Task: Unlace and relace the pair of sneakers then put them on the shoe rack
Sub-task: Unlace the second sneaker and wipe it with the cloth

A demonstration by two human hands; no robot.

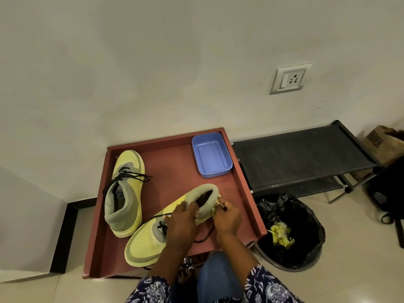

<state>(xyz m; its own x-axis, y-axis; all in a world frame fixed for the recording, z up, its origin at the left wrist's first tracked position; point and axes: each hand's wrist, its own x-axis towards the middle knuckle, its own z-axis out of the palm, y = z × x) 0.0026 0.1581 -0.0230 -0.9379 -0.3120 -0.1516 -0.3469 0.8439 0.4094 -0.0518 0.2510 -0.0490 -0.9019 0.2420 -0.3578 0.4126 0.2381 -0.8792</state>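
Two yellow-green sneakers with grey collars and black laces sit on a reddish-brown tray table (244, 186). The left sneaker (125, 191) stands toe away from me, its lace loose across the tongue. The near sneaker (148, 241) lies diagonally, toe toward the lower left. My left hand (182, 217) grips its grey collar from above. My right hand (227, 217) pinches the heel edge of the same sneaker. A loose black lace end (205, 237) trails on the tray under my hands. The black shoe rack (301, 158) stands to the right against the wall.
A blue plastic tub (211, 155) sits at the tray's back right. A bin with a black liner (288, 232) holding yellow scraps stands right of the tray. A paper bag (384, 141) and a dark bag are at the far right. My knees are below the tray.
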